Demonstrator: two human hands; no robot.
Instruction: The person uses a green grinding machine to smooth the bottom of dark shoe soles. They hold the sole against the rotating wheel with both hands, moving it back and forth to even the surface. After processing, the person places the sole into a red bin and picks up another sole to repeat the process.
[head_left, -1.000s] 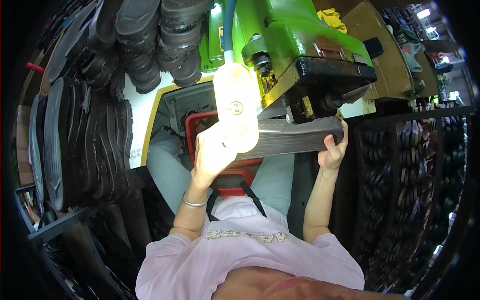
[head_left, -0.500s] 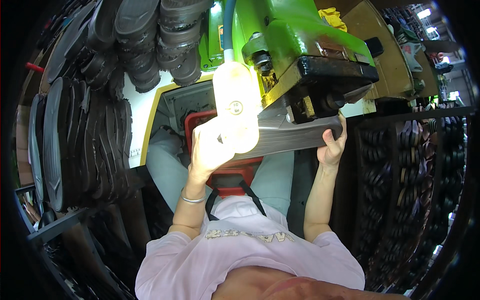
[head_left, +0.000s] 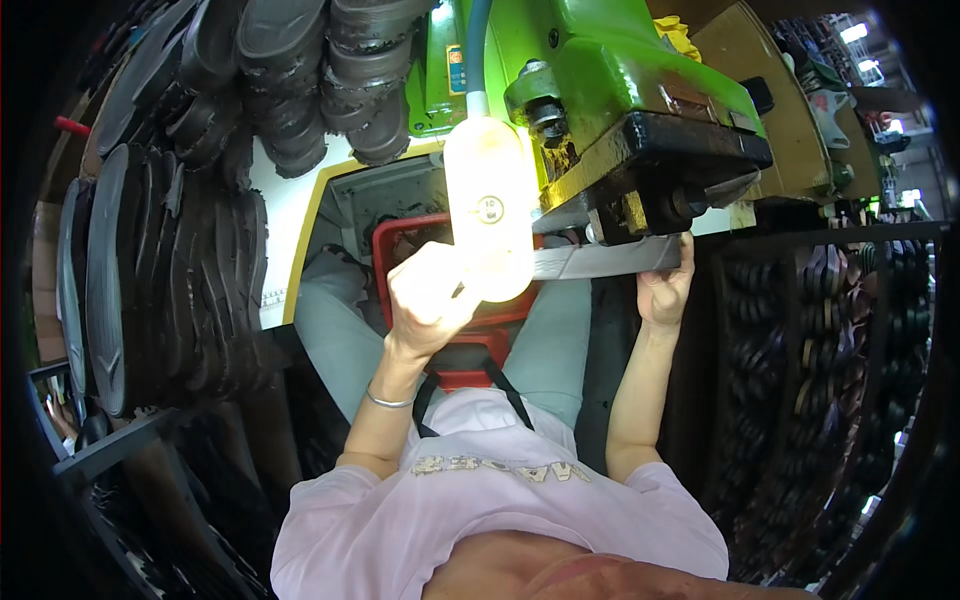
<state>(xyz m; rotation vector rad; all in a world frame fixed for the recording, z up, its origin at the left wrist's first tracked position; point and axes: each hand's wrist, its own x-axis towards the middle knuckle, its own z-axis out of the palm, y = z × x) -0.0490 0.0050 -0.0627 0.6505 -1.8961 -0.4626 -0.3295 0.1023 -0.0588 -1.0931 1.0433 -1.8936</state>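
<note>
A dark grey slipper sole (head_left: 605, 261) is held edge-up under the black head (head_left: 680, 150) of a green machine (head_left: 630, 70). My right hand (head_left: 664, 288) grips its right end, thumb on the near side and fingers around the tip. My left hand (head_left: 425, 298) is closed at the left end of the sole, its fingers partly hidden behind a glowing white lamp (head_left: 490, 205). The lamp's glare also hides that end of the sole. Where the sole meets the machine is covered by the head.
Stacks of dark soles with ragged edges (head_left: 280, 60) stand at the left, with more upright soles (head_left: 130, 280) nearer me. Below the machine a red bin (head_left: 385, 250) sits between my legs. A cardboard box (head_left: 770, 110) and racks of dark pieces (head_left: 830, 340) are at the right.
The sole has turned from showing its broad ribbed side to a narrow edge. Both hands still hold it, the left wrist having shifted slightly. The whole view has moved a little.
</note>
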